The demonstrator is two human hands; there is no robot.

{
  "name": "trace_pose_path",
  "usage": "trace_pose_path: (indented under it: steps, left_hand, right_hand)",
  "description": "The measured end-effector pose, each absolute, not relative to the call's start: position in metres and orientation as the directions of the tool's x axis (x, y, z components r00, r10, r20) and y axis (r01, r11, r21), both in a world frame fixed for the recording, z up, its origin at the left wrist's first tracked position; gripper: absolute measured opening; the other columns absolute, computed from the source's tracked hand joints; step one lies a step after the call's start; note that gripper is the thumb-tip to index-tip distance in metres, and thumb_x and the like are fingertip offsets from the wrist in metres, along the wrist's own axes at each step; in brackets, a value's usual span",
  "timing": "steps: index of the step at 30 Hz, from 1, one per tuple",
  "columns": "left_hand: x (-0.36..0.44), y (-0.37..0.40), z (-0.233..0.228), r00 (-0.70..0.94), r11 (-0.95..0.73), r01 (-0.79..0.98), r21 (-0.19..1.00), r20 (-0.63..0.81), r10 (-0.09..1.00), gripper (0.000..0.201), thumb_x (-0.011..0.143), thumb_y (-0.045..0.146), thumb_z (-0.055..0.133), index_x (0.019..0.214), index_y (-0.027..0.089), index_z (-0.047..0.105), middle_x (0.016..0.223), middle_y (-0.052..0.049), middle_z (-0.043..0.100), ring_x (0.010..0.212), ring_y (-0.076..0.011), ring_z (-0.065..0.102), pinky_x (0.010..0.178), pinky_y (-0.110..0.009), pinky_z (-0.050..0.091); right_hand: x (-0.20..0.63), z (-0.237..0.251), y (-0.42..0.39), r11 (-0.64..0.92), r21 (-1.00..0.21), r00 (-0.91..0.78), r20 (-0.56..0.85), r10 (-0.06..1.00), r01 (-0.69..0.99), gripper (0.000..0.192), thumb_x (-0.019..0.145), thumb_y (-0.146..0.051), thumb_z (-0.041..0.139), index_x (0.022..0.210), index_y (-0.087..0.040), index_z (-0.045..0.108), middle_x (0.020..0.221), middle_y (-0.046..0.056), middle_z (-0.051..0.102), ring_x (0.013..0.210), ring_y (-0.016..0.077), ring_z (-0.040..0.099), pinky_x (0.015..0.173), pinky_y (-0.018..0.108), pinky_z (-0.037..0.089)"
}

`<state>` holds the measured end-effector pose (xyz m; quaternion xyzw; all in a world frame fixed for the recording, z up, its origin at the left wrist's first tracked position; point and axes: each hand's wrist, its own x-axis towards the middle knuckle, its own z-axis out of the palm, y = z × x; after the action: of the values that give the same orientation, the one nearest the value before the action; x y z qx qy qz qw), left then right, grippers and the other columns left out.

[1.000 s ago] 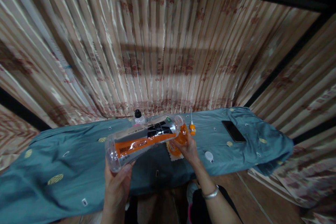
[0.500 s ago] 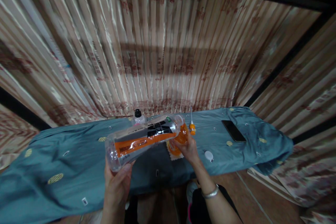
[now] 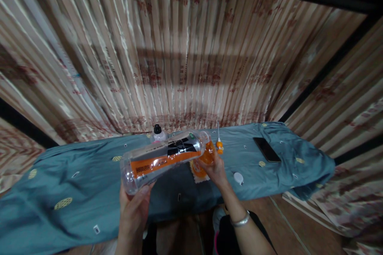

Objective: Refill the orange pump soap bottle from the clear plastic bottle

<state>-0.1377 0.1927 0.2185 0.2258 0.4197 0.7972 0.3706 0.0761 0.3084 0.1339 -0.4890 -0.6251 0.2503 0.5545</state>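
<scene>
Above a blue-green cloth [image 3: 89, 183], a large clear bottle [image 3: 164, 161] is held tilted at 9 o'clock from a small orange container [image 3: 208, 152], neck to the container's top, apparently mid-pour. The left hand [image 3: 136, 203] clasps the bottle's base; the right hand [image 3: 214, 169] curls around the container. The pose calls for steady, aligned hands. A dark phone [image 3: 266, 149] lies at 3 o'clock, an orange pump top [image 3: 220, 147] at 2. Dark lettering on the bottle's grey-and-orange label [image 3: 149, 164] is too blurred to read.

Large bottle [image 3: 163, 160] clear; label [image 3: 167, 162] orange, silver, black. Small bottle [image 3: 210, 150] orange. Desk cloth [image 3: 95, 179] teal, yellow patches [image 3: 63, 203]. Phone [image 3: 266, 149] black.
</scene>
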Motion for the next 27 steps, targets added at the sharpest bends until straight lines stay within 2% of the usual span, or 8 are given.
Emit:
trace_pose_path:
  steps: [3,7,10,16,20,23,27]
  left_hand:
    - [-0.137,0.192,0.220,-0.623,-0.359,-0.414,0.836,0.028,0.782,0.065,0.047,0.039,0.095,0.108,0.029,0.076,0.096,-0.004,0.076,0.094,-0.0283,0.068,0.091,-0.049,0.057]
    - [-0.139,0.192,0.218,-0.619,-0.362,-0.420,0.832,0.028,0.785,0.074,0.048,0.034,0.094,0.119,0.032,0.073,0.115,-0.006,0.073,0.112,-0.0320,0.065,0.089,-0.045,0.059]
    - [-0.142,0.193,0.213,-0.614,-0.363,-0.429,0.827,0.027,0.789,0.081,0.049,0.032,0.094,0.126,0.036,0.069,0.123,-0.005,0.071,0.115,-0.0316,0.064,0.086,-0.043,0.060]
    - [-0.144,0.194,0.211,-0.615,-0.370,-0.405,0.836,0.050,0.787,0.080,0.049,0.037,0.093,0.124,0.031,0.069,0.119,-0.008,0.072,0.113,-0.0345,0.065,0.089,-0.047,0.060]
    - [-0.144,0.194,0.211,-0.608,-0.359,-0.413,0.837,0.040,0.793,0.079,0.053,0.037,0.092,0.128,0.034,0.068,0.120,-0.008,0.073,0.112,-0.0338,0.066,0.092,-0.049,0.059]
    - [-0.146,0.194,0.205,-0.603,-0.359,-0.398,0.844,0.054,0.796,0.082,0.055,0.037,0.091,0.133,0.035,0.065,0.124,-0.008,0.072,0.115,-0.0344,0.066,0.096,-0.050,0.057]
    - [-0.148,0.194,0.196,-0.631,-0.342,-0.380,0.859,0.029,0.775,0.076,0.061,0.038,0.089,0.133,0.036,0.065,0.129,-0.007,0.071,0.126,-0.0349,0.062,0.109,-0.051,0.048]
  right_hand:
    - [0.076,0.135,0.308,0.410,-0.848,0.081,0.459,0.884,0.335,0.062,0.077,-0.036,0.080,0.134,-0.021,0.060,0.109,0.008,0.079,0.094,0.0277,0.078,0.082,0.040,0.066]
    - [0.076,0.136,0.309,0.405,-0.850,0.068,0.451,0.890,0.335,0.063,0.079,-0.035,0.079,0.137,-0.022,0.058,0.111,0.008,0.079,0.096,0.0272,0.078,0.084,0.041,0.066]
    - [0.076,0.135,0.309,0.417,-0.842,0.071,0.466,0.882,0.341,0.063,0.078,-0.034,0.079,0.137,-0.023,0.058,0.110,0.007,0.079,0.096,0.0268,0.078,0.084,0.039,0.066]
    - [0.076,0.135,0.308,0.421,-0.848,0.061,0.462,0.885,0.323,0.063,0.078,-0.034,0.080,0.137,-0.023,0.059,0.108,0.007,0.080,0.096,0.0280,0.078,0.083,0.040,0.066]
    - [0.075,0.139,0.307,0.417,-0.852,0.084,0.462,0.883,0.316,0.062,0.077,-0.037,0.081,0.134,-0.023,0.061,0.108,0.008,0.080,0.095,0.0291,0.079,0.082,0.042,0.067]
    - [0.074,0.142,0.307,0.427,-0.864,0.069,0.459,0.886,0.267,0.062,0.078,-0.038,0.080,0.136,-0.024,0.060,0.109,0.007,0.080,0.097,0.0288,0.079,0.083,0.043,0.067]
    - [0.074,0.139,0.308,0.445,-0.859,0.070,0.475,0.877,0.254,0.058,0.078,-0.039,0.081,0.131,-0.024,0.062,0.104,0.007,0.081,0.090,0.0290,0.080,0.077,0.042,0.068]
